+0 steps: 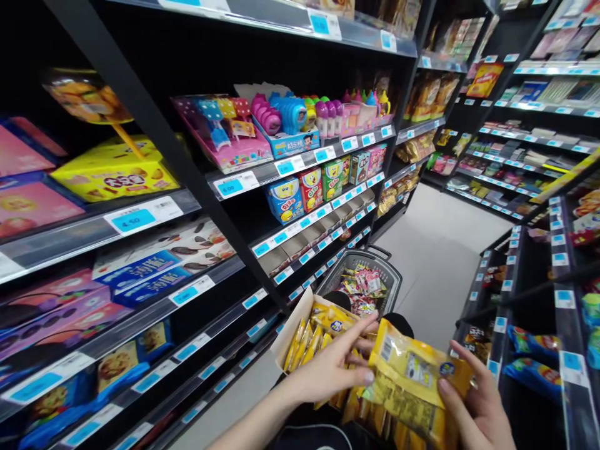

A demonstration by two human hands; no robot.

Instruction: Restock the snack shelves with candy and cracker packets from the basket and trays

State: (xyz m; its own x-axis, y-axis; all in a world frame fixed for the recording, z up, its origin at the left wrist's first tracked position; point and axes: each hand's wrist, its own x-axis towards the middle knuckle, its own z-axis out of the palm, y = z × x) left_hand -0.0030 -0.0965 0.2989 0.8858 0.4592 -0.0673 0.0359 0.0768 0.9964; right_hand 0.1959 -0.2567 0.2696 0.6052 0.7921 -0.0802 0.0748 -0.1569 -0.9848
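Your right hand (478,400) is curled with the thumb on the front of a yellow packet (407,375), holding it at its right side, low in front of you. Your left hand (328,369) reaches across from the left, fingers partly extended and thumb apart; its thumb tip is at the packet's left edge, but you cannot tell whether it grips anything. Under and beyond that hand, a pale open carton (298,317) holds a row of similar yellow packs (304,344), with more below the packet in your right hand. Just ahead on the floor (429,244), a grey basket (396,284) contains small colourful sachets (365,284). Shelves (293,165) to your left carry boxed sweets (285,200) and bright toy-like items (293,114) above blue-marked price labels (237,184).
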